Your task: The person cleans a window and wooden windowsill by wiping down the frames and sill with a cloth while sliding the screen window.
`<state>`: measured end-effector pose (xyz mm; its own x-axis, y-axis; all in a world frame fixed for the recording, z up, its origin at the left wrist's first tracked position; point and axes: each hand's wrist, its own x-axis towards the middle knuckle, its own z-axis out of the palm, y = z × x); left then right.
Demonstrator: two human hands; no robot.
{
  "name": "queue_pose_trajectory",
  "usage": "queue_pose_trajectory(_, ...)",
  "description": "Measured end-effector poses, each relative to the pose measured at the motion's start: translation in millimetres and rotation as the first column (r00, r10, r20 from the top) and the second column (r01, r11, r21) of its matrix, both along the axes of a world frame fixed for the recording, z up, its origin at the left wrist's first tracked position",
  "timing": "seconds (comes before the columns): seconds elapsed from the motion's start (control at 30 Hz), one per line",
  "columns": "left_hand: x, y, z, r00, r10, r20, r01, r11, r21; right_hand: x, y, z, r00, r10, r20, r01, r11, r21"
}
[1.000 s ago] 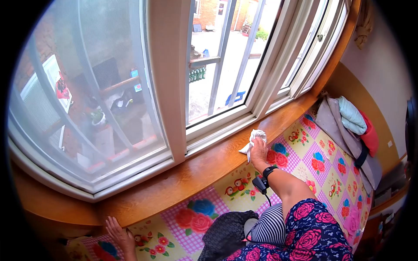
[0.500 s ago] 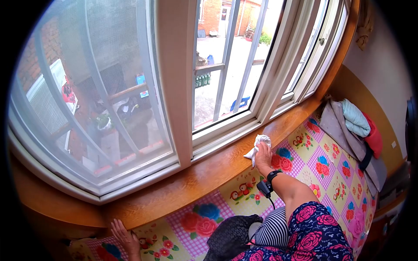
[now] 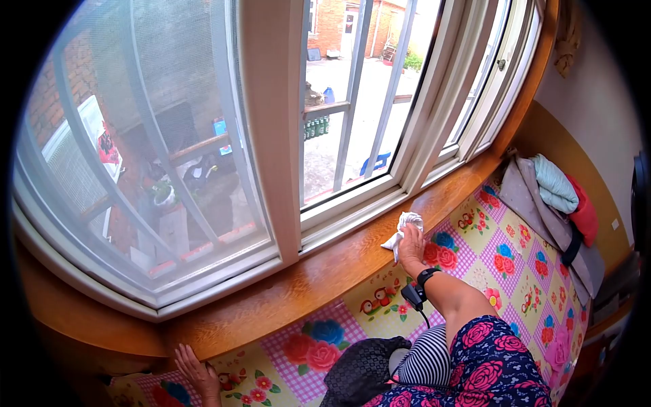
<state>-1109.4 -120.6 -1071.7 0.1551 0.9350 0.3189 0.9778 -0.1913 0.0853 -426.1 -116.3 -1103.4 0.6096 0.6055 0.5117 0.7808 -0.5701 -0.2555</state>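
A crumpled white cloth (image 3: 407, 227) lies under the fingers of my right hand (image 3: 411, 245), which presses it on the wooden windowsill (image 3: 291, 288) near its front edge. A black band with a small device and a cable is on my right wrist. At the lower left, my left hand (image 3: 196, 372) rests with spread fingers at the sill's front edge, over the flowered cover (image 3: 285, 353). Nothing shows in that hand.
White-framed windows (image 3: 261, 136) with bars outside rise behind the sill. Folded bedding in grey, light blue and red (image 3: 556, 186) lies at the right. A dark lacy cloth (image 3: 359, 373) is by my striped clothing at the bottom.
The view has shifted a little, so the sill and both hands appear slightly lower and farther right. My right hand still holds the white cloth at nearly the same part of the sill.
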Motion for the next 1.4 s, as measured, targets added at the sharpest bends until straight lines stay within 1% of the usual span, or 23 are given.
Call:
queue_pose_trajectory(0.17, 0.0, -0.2, 0.6, 1.0, -0.007, -0.006, 0.007, 1.0, -0.003, 0.8, -0.7, 0.0, 1.0, 0.015, 0.024, -0.015, 1.0, 0.007)
queue_pose_trajectory(0.37, 0.4, -0.6, 2.1, 1.0, 0.001, -0.001, -0.001, 1.0, -0.017, -1.1, 0.2, 2.2, 1.0, -0.012, 0.016, 0.013, 1.0, -0.008)
queue_pose_trajectory(0.77, -2.1, 0.8, -3.0, 1.0, -0.002, -0.004, 0.002, 1.0, 0.002, -2.5, -0.5, 4.8, 1.0, -0.003, -0.013, 0.003, 1.0, -0.005)
queue_pose_trajectory(1.07, 1.7, -0.1, 2.7, 1.0, 0.005, 0.006, -0.005, 1.0, -0.024, -0.2, 0.4, 2.0, 1.0, -0.002, -0.003, 0.002, 1.0, -0.005)
queue_pose_trajectory(1.4, -1.0, 0.5, -1.7, 1.0, 0.001, -0.009, -0.001, 1.0, -0.002, 1.2, 0.5, -0.3, 1.0, 0.0, -0.007, 0.0, 1.0, -0.004)
